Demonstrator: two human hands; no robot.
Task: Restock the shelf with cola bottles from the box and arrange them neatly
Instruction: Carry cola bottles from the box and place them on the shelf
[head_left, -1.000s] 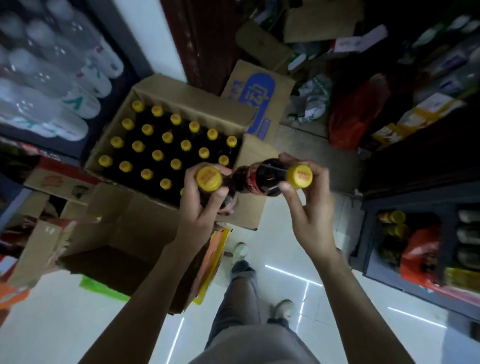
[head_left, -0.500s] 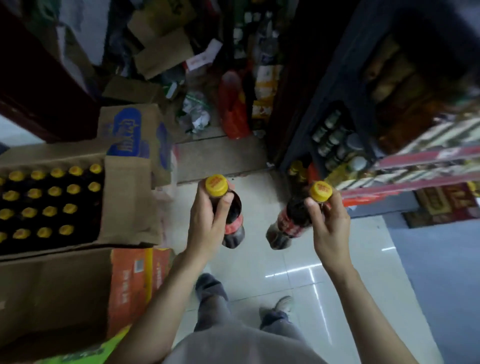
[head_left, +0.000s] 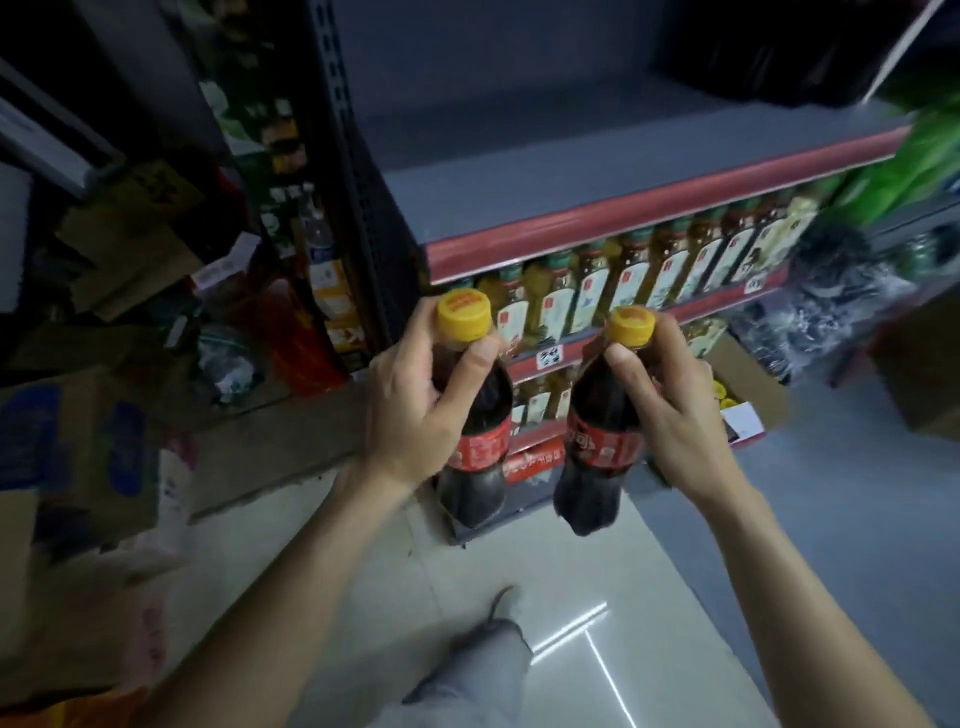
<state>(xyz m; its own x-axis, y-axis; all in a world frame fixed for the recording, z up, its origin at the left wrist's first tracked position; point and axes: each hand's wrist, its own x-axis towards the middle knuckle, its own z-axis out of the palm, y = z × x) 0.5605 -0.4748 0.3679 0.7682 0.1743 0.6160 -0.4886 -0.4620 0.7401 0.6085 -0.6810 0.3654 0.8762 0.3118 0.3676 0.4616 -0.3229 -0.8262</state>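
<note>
Both hands (head_left: 410, 410) (head_left: 675, 415) have swung shelfward (head_left: 649, 208), fingers gripping cola bottles (head_left: 480, 441) (head_left: 597, 441) near oil bottles (head_left: 597, 286).

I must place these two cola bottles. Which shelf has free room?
The top shelf, above the red price rail, shows bare grey board across its width. The shelf below is packed with tea bottles, no gap. Both cola bottles hang over the floor.

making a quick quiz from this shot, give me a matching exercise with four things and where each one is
Things:
1. left hand
2. right hand
3. grey shelf top
4. tea bottles

Places or states:
a. bare, above the red rail
b. grips the cola bottle nearer the tea
c. lined up under the red rail
d. grips the cola bottle nearer the cardboard boxes

Pairs: 1-d, 2-b, 3-a, 4-c
</note>
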